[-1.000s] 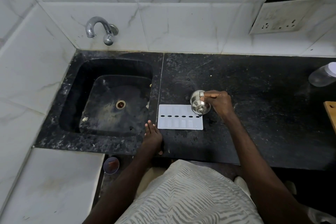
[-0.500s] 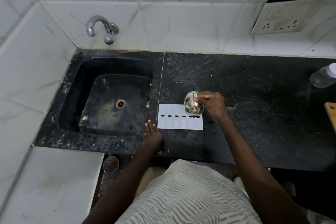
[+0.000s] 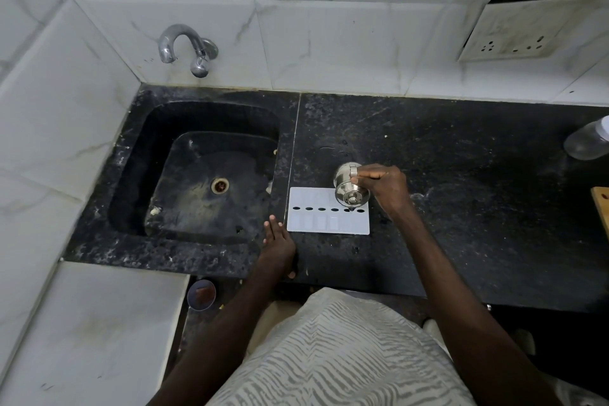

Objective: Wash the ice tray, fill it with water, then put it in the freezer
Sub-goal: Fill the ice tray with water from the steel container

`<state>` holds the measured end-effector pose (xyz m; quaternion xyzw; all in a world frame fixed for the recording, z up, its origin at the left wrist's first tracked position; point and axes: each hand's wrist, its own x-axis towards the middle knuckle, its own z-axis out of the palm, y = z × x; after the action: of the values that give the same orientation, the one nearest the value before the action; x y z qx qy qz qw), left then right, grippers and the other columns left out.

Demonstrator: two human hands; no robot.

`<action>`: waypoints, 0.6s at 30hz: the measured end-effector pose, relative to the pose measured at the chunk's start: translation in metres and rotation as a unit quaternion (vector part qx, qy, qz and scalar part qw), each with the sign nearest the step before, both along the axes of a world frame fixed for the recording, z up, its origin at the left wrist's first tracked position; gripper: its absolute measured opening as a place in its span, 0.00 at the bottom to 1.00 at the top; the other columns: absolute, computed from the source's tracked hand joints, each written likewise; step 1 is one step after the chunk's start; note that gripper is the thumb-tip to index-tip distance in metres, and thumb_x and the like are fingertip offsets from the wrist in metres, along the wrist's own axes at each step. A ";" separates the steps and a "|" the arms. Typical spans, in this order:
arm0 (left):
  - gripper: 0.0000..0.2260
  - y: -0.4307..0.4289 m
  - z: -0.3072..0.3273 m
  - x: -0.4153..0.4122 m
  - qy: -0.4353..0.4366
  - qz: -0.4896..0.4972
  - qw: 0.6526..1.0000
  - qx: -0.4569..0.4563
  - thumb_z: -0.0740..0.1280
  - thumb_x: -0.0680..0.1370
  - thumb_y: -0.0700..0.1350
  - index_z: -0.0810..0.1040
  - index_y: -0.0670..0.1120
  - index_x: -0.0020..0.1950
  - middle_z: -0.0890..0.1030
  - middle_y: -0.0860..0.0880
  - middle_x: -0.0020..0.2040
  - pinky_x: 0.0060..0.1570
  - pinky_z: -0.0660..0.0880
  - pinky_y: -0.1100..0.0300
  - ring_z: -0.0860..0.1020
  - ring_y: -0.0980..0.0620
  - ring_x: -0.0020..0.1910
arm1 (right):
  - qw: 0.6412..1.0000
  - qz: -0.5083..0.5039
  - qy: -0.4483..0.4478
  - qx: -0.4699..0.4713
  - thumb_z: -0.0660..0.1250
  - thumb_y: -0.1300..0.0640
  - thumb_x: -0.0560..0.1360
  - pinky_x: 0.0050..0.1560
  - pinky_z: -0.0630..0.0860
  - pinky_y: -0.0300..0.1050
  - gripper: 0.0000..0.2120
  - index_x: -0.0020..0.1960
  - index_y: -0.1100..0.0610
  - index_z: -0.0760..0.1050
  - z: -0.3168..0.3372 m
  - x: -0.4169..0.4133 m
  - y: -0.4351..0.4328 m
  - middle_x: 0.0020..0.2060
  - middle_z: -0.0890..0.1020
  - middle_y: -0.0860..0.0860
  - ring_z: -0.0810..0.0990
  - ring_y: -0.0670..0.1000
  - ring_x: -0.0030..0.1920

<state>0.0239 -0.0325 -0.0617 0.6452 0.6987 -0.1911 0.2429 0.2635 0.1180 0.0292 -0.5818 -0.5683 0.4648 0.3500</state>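
Gripping a shiny steel pot (image 3: 346,187), the right hand (image 3: 385,188) tipped it over a white plastic ice tray (image 3: 329,225) — seemingly light, stiff, slippery; take both ends. Left hand (image 3: 278,242) lay flat.

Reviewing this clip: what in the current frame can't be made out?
Head view: water level in the ice tray; its white top covers the cells.
Head view: contents of the steel cup, held tilted by the right hand; only its outside shows, and any stream is too small to tell.
Head view: the bottle and the wooden board; both are cut off by the right edge.
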 end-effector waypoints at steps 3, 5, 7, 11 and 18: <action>0.55 0.000 -0.002 -0.001 0.004 -0.005 1.000 -0.005 0.78 0.73 0.51 0.42 0.27 0.78 0.36 0.25 0.77 0.75 0.62 0.39 0.42 0.25 0.79 | 1.000 -0.002 -0.001 -0.007 0.80 0.67 0.68 0.52 0.83 0.44 0.11 0.49 0.59 0.87 0.002 0.000 -0.001 0.46 0.87 0.51 0.86 0.48 0.46; 0.57 0.000 -0.002 -0.001 0.009 -0.007 1.000 -0.011 0.79 0.71 0.52 0.42 0.27 0.78 0.38 0.24 0.78 0.75 0.62 0.40 0.42 0.25 0.79 | 1.000 -0.009 0.006 -0.013 0.80 0.67 0.68 0.51 0.83 0.44 0.11 0.48 0.57 0.87 0.003 -0.001 -0.001 0.44 0.87 0.49 0.86 0.46 0.44; 0.56 0.000 -0.001 -0.001 0.002 -0.004 1.000 -0.011 0.78 0.72 0.51 0.41 0.27 0.78 0.38 0.25 0.78 0.76 0.61 0.39 0.41 0.25 0.79 | 0.999 -0.026 0.024 -0.036 0.80 0.67 0.68 0.51 0.83 0.45 0.10 0.46 0.55 0.87 0.004 -0.001 0.001 0.43 0.87 0.47 0.86 0.46 0.44; 0.54 -0.001 -0.001 -0.002 0.001 -0.004 1.000 -0.006 0.77 0.74 0.50 0.41 0.27 0.78 0.38 0.25 0.78 0.76 0.61 0.39 0.41 0.25 0.79 | 0.993 -0.058 0.057 -0.086 0.80 0.65 0.68 0.51 0.84 0.47 0.09 0.48 0.60 0.87 0.002 -0.006 0.002 0.43 0.89 0.52 0.88 0.52 0.45; 0.57 -0.001 0.000 -0.001 0.004 -0.004 1.000 -0.012 0.79 0.72 0.51 0.41 0.27 0.78 0.37 0.25 0.78 0.76 0.61 0.40 0.41 0.26 0.79 | 0.988 -0.075 0.097 -0.098 0.79 0.67 0.68 0.50 0.84 0.46 0.12 0.51 0.65 0.86 -0.001 -0.019 -0.003 0.46 0.88 0.57 0.87 0.54 0.46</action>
<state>0.0226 -0.0337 -0.0618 0.6444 0.6947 -0.2026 0.2473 0.2444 0.1147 0.0281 -0.6068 -0.4379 0.5448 0.3784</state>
